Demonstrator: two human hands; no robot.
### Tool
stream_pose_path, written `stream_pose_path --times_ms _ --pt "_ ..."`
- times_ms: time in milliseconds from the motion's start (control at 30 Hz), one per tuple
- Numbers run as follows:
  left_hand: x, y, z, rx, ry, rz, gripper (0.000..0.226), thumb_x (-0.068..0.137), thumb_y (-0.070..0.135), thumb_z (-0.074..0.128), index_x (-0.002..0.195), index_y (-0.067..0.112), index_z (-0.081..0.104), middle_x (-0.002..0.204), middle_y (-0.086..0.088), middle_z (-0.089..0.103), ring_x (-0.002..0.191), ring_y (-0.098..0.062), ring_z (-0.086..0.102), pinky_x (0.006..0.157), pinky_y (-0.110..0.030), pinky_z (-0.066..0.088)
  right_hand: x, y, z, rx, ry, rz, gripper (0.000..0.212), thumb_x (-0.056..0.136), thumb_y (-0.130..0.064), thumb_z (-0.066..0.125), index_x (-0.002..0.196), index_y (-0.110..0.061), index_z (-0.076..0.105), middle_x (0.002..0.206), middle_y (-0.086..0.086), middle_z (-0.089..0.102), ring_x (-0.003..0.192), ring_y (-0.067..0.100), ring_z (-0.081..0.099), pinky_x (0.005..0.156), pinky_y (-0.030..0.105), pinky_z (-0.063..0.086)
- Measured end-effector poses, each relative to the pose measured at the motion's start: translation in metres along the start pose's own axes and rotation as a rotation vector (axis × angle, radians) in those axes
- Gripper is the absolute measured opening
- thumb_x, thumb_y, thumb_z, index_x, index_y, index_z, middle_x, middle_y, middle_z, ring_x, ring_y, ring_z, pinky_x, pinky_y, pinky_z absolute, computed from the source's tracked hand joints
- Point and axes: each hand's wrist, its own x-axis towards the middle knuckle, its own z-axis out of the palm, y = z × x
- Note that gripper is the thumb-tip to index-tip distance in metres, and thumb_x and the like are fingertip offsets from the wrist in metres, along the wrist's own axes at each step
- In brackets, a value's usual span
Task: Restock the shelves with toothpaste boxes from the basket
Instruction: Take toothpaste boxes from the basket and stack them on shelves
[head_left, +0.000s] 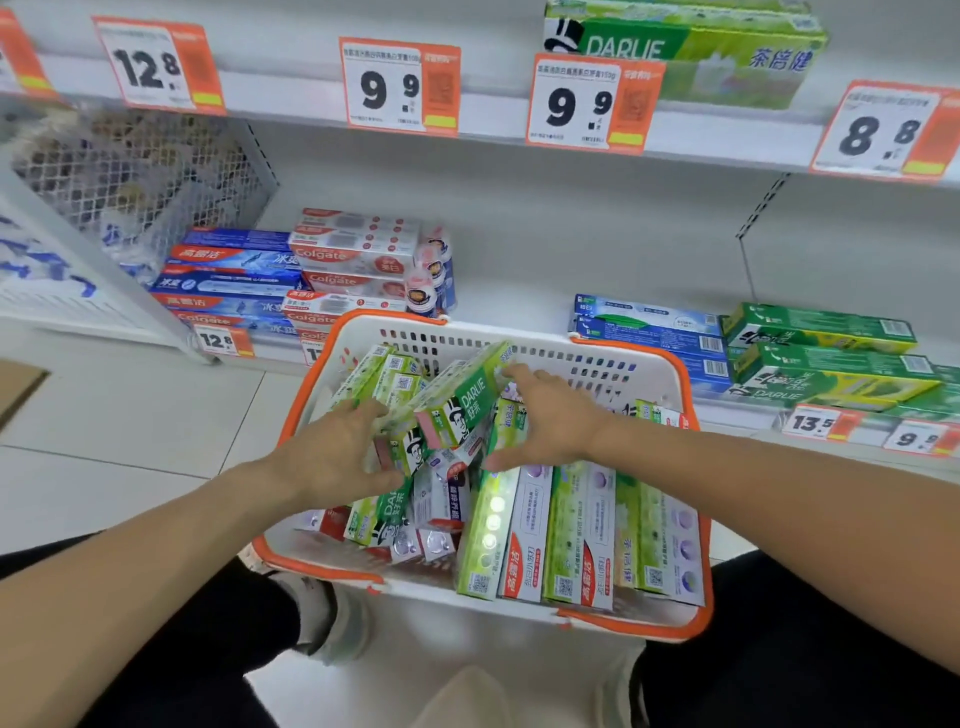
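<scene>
Toothpaste boxes (524, 525) fill a white basket (597, 358) with an orange rim, which sits at lower centre of the frame on the floor before the shelves. Most lie jumbled at the left of the basket, while a neater row of pale green and white ones stands side by side at its right. Both hands reach down into the pile. The left hand (332, 457), just left of centre, has its fingers curled over the near end of a green Darlie box (462, 400) that tilts up out of the heap. The right hand (550, 415), just right of centre, lies with fingers spread, its fingertips at the far end of the same box and its thumb down among the boxes below; whether it truly grips the box I cannot tell. Behind the basket, the lower shelf (519, 301) carries stacked red-and-blue Colgate boxes (291, 275) at centre left and blue and green boxes (821, 353) at the right. Orange price tags (400, 85) hang along the upper shelf edge, and one green Darlie carton (727, 52) lies at upper right.
</scene>
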Motion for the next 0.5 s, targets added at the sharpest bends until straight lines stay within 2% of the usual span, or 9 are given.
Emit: stream_pose_path --times_ms 67,167,233,300,333,400,500 --pt "-0.008 -0.012 0.011 -0.178 -0.024 -0.064 0.077 0.082 0.058 0.07 0.14 0.017 0.039 0.118 0.0 0.064 0.096 -0.014 0.065 0.088 -0.035 0.053 0.002 -0.012 -0.001 0.076 0.064 -0.036 0.131 0.057 -0.07 0.082 0.155 -0.027 0.006 0.156 0.011 0.023 0.143 0.033 0.029 0.114 0.053 0.033" --pt "-0.016 -0.015 0.032 -0.382 -0.027 -0.085 0.057 0.08 0.057 0.07 0.12 0.02 0.053 0.103 0.005 0.069 0.085 -0.008 0.069 0.078 -0.03 0.056 0.011 -0.029 0.004 -0.1 0.149 -0.286 0.125 0.059 -0.063 0.084 0.155 -0.039 0.008 0.162 0.006 0.01 0.147 0.034 0.018 0.114 0.057 0.026" --pt "-0.018 -0.008 0.042 -0.524 0.019 -0.116 0.052 0.076 0.057 0.075 0.11 0.023 0.056 0.1 0.002 0.069 0.084 -0.009 0.07 0.077 -0.03 0.057 0.021 -0.039 0.009 -0.201 0.128 -0.432 0.102 0.07 -0.053 0.082 0.152 -0.033 0.026 0.158 0.004 0.026 0.143 0.03 0.028 0.111 0.056 0.033" --pt "-0.016 0.002 0.047 -0.63 0.092 -0.164 0.054 0.071 0.062 0.076 0.099 0.02 0.055 0.094 0.001 0.069 0.083 -0.013 0.07 0.073 -0.033 0.057 0.027 -0.047 0.009 -0.255 0.13 -0.492 0.075 0.079 -0.044 0.077 0.144 -0.026 0.042 0.143 0.002 0.046 0.13 0.026 0.043 0.103 0.048 0.042" --pt "-0.014 0.006 0.046 -0.64 0.136 -0.185 0.055 0.072 0.062 0.076 0.097 0.019 0.053 0.091 0.002 0.068 0.082 -0.013 0.069 0.068 -0.03 0.055 0.028 -0.049 0.006 -0.248 0.141 -0.495 0.068 0.081 -0.04 0.075 0.141 -0.025 0.046 0.139 0.001 0.051 0.127 0.024 0.046 0.101 0.043 0.043" --pt "-0.009 0.013 0.041 -0.632 0.24 -0.206 0.05 0.077 0.055 0.076 0.101 0.018 0.051 0.084 0.005 0.065 0.076 -0.011 0.066 0.061 -0.022 0.048 0.026 -0.048 -0.002 -0.184 0.159 -0.498 0.064 0.082 -0.035 0.075 0.14 -0.023 0.05 0.137 0.0 0.055 0.126 0.02 0.049 0.103 0.038 0.042" --pt "0.002 0.012 0.026 -0.66 0.383 -0.214 0.05 0.074 0.048 0.082 0.104 0.015 0.06 0.079 0.004 0.067 0.074 -0.014 0.067 0.067 -0.03 0.053 0.022 -0.04 -0.014 -0.1 0.256 -0.47 0.063 0.081 -0.035 0.073 0.139 -0.021 0.051 0.135 0.001 0.057 0.125 0.02 0.052 0.105 0.038 0.044"
